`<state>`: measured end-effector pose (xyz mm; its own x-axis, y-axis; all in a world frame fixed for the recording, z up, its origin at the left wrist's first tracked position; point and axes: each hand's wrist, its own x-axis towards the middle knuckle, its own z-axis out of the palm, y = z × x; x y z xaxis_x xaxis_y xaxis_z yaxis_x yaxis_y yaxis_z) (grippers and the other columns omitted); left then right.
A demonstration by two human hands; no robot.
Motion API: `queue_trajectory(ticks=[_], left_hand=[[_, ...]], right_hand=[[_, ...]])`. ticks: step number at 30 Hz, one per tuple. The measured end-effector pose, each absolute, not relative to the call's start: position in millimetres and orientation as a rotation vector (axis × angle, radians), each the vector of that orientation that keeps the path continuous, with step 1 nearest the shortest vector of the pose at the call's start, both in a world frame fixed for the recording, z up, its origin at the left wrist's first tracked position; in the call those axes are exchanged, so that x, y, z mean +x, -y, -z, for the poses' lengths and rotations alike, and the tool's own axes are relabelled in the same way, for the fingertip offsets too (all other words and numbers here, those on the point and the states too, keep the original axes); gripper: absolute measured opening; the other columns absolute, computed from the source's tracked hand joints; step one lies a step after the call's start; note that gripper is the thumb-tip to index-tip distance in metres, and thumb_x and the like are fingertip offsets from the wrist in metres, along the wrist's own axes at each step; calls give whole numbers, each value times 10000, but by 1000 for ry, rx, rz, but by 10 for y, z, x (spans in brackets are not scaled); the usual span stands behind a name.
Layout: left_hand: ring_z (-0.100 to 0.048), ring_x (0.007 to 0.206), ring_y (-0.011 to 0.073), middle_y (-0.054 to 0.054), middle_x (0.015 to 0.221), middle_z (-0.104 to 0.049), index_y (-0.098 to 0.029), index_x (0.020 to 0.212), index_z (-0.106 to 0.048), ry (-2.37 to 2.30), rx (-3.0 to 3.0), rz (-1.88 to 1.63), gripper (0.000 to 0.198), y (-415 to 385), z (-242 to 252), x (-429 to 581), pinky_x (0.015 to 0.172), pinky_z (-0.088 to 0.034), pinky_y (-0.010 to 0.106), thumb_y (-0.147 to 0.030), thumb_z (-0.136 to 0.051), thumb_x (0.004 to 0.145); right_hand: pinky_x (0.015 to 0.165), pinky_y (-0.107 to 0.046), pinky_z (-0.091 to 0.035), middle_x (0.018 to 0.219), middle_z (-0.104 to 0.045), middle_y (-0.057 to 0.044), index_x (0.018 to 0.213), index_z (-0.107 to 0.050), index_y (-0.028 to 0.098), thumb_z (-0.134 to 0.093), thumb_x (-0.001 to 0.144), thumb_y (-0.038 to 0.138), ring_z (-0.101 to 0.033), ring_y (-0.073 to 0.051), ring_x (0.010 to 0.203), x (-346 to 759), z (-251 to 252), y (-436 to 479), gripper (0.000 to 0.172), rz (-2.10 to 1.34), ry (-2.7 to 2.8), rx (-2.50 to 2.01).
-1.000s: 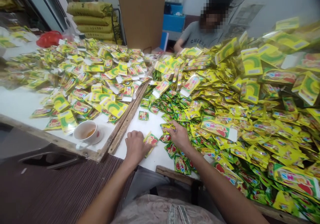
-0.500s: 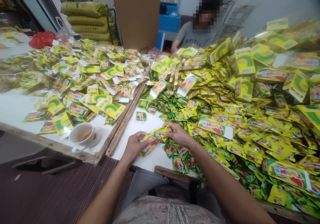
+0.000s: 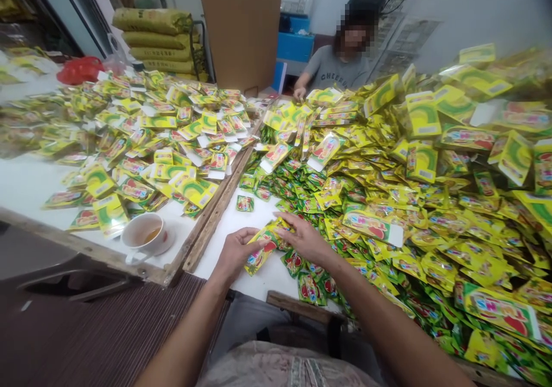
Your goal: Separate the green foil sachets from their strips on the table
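My left hand (image 3: 235,255) is closed around a small yellow and green printed box (image 3: 260,256), tilted above the white tabletop. The thumb lies across its front. At the box's upper right end, my right hand (image 3: 305,238) is closed, its fingers on a yellow sachet (image 3: 282,225) against the opening. The fingers hide much of that sachet, and I cannot tell how far inside it is. Below the right hand lie several green sachets (image 3: 310,288). One green sachet (image 3: 245,203) lies apart on the white surface beyond the box.
A large heap of yellow sachets (image 3: 435,211) and boxes covers the right side. More boxes (image 3: 142,188) pile up on the left table, by a white cup (image 3: 144,234) of brown liquid. Wooden edging (image 3: 215,214) divides the tables. Another person (image 3: 340,68) sits across.
My right hand has moved in toward the box, fingers now flatter over its end. Less of the yellow sachet sticks out between my hands. The other person's hand has come into clearer view.
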<state>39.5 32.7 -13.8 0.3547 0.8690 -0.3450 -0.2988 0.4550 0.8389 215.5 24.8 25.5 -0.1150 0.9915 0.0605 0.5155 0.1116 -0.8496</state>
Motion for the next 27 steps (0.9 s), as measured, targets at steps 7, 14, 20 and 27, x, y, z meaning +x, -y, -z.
queue_trajectory(ticks=[7,14,20,27], left_hand=[[-653,576,151,6,673,-714,-144,829,-657,-902,769,-901,388,-352,72,402,566,-496,228,-247,-835,500],[-658,595,165,31,681,-715,-128,827,-665,-864,824,-803,389,-329,37,368,585,-506,245,-260,-834,503],[-649,581,155,37,682,-718,-127,809,-676,-871,825,-785,342,-354,47,407,559,-494,232,-251,-823,526],[-649,624,170,34,748,-723,-145,832,-688,-869,914,-764,333,-365,39,428,591,-498,254,-278,-806,552]], right_hand=[[589,-261,-431,671,-556,1,758,-544,188,-635,711,386,-527,-135,624,2161,-235,-200,222,-954,1392,-1454],[526,-241,-379,614,-479,34,691,-519,198,-702,624,422,-442,-113,564,2169,-236,-193,297,-891,1428,-1519],[565,-259,-402,602,-531,23,696,-557,198,-630,668,290,-495,-132,578,2117,-291,-134,121,-938,1481,-1551],[514,-239,-372,570,-513,49,1017,-538,200,-543,774,283,-471,-118,514,2093,-336,9,256,-1075,1447,-1494]])
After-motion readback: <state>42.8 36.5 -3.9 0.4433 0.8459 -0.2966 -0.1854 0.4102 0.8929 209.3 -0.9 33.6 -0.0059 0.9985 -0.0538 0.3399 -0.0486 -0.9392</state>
